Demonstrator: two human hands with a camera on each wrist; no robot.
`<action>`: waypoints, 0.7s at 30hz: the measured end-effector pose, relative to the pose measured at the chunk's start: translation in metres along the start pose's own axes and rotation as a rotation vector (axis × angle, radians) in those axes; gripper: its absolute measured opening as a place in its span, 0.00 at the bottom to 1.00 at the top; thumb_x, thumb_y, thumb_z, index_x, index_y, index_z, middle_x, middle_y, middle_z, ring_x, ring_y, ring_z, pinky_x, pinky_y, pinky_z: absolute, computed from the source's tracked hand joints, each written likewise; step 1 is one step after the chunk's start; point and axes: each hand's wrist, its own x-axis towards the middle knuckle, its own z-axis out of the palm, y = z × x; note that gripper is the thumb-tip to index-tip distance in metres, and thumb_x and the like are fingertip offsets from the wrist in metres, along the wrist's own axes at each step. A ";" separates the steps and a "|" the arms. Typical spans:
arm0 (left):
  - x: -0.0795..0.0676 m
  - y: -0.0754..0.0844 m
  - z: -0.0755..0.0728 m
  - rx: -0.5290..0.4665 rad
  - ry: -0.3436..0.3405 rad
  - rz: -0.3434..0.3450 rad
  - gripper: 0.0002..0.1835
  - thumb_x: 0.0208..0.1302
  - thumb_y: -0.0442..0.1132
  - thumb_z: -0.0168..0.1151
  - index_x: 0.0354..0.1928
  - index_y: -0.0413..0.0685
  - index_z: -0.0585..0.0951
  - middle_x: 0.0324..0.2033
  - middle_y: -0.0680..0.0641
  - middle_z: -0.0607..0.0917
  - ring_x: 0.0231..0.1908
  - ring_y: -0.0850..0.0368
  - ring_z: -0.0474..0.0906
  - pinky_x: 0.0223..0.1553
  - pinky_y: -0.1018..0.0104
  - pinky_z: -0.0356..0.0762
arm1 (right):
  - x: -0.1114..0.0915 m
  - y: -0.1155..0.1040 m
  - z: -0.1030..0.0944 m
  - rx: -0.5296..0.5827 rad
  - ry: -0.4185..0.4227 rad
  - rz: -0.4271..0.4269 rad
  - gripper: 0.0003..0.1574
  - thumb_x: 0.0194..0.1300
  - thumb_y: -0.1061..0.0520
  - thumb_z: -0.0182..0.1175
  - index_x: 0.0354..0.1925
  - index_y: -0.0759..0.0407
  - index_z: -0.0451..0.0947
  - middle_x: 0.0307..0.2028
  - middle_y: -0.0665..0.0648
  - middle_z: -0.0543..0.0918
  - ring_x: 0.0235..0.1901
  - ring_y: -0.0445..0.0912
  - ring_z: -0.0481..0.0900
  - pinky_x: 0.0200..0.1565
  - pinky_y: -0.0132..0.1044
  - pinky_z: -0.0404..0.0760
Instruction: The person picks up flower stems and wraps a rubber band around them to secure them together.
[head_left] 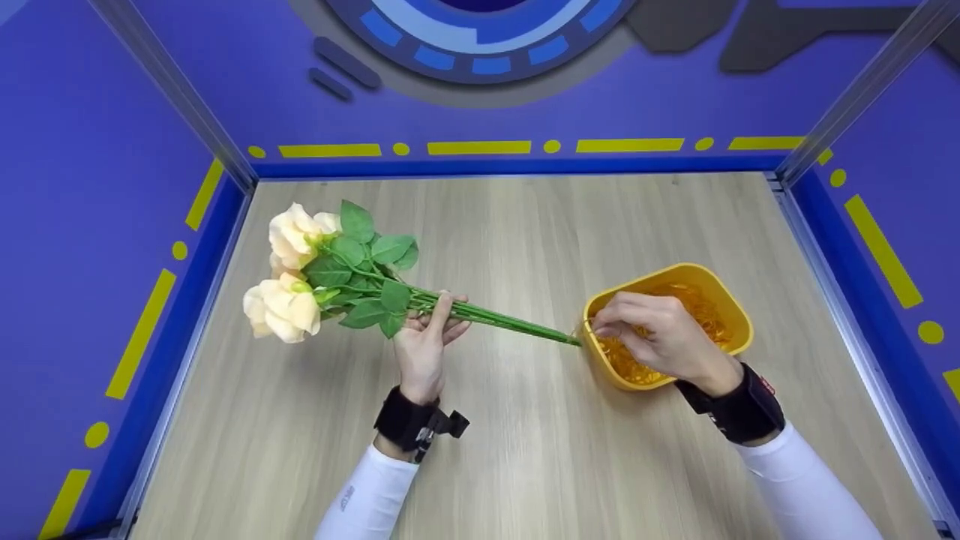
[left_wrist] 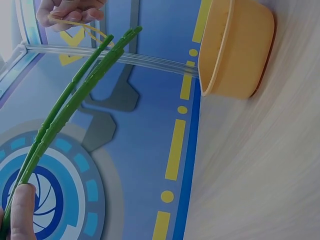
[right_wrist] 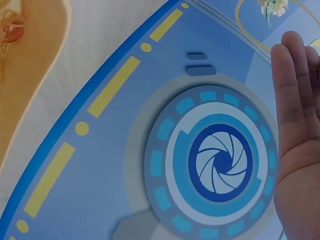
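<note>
My left hand [head_left: 421, 349] grips a bunch of cream roses [head_left: 283, 307] by the green stems [head_left: 510, 321], thumb over them. The blooms and leaves point left, the stem ends right. My right hand [head_left: 661, 334], above the yellow container [head_left: 742, 339], pinches a thin yellow rubber band [left_wrist: 75, 22]. In the left wrist view the band stretches from the fingers to the stem tips [left_wrist: 117, 47]; whether it encircles all of them I cannot tell. The right wrist view shows the right fingers [right_wrist: 295, 95] held together, with the thumb hidden.
Many yellow rubber bands [head_left: 705, 315] fill the container, which stands on the right of the wood-grain table [head_left: 517, 450]. Blue walls [head_left: 487, 120] with yellow markings close in the back and both sides. Each wrist wears a black strap [head_left: 742, 405].
</note>
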 end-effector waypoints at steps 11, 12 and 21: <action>-0.005 0.004 0.007 0.005 0.025 0.005 0.07 0.77 0.33 0.61 0.46 0.35 0.84 0.33 0.49 0.94 0.32 0.60 0.93 0.37 0.68 0.94 | -0.006 0.002 -0.007 0.002 0.034 -0.041 0.23 0.49 0.80 0.72 0.41 0.62 0.86 0.35 0.57 0.89 0.32 0.45 0.83 0.44 0.22 0.88; -0.006 0.004 0.008 0.006 0.021 0.006 0.07 0.78 0.33 0.61 0.46 0.34 0.83 0.33 0.49 0.94 0.32 0.60 0.93 0.37 0.68 0.94 | -0.006 0.002 -0.007 0.001 0.033 -0.041 0.23 0.49 0.80 0.73 0.41 0.62 0.86 0.36 0.57 0.89 0.32 0.45 0.83 0.44 0.22 0.88; -0.009 0.003 0.011 -0.004 0.014 -0.015 0.07 0.77 0.32 0.62 0.47 0.33 0.82 0.33 0.49 0.94 0.32 0.61 0.93 0.36 0.69 0.94 | -0.001 0.002 0.000 0.028 0.040 -0.065 0.22 0.51 0.79 0.73 0.42 0.61 0.86 0.35 0.56 0.88 0.29 0.42 0.82 0.34 0.26 0.87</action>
